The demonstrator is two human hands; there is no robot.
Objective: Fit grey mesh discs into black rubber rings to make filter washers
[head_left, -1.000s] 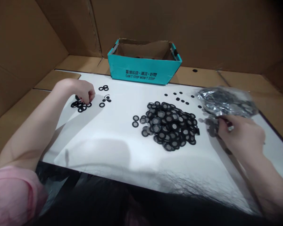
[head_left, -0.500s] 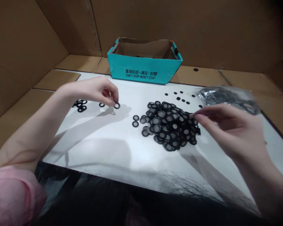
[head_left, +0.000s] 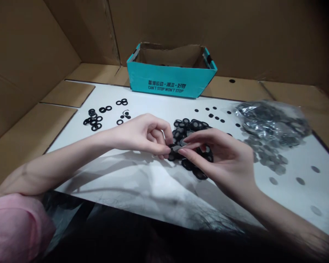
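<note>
My left hand (head_left: 150, 135) and my right hand (head_left: 222, 155) meet in front of the pile of black rings with grey centres (head_left: 193, 128). Between thumb and forefinger, my right hand pinches a thin grey disc (head_left: 177, 148). The left fingers are closed at the disc's other side, apparently on a black ring around it; its dark edge blends with the pile. Much of the pile is hidden behind both hands. Bare black rings (head_left: 93, 119) lie in a loose group to the left. Loose grey discs (head_left: 271, 157) are spread beyond my right hand.
A turquoise cardboard box (head_left: 171, 80) stands at the back. Small black dots (head_left: 211, 115) are scattered behind the pile, near a clear plastic bag (head_left: 274, 122) of grey discs. Cardboard walls (head_left: 222, 33) surround the white table (head_left: 84, 95).
My left hand has moved right from the bare rings, where it held a ring, to the pile. My right hand has come left to meet it. Loose grey discs are now uncovered at right.
</note>
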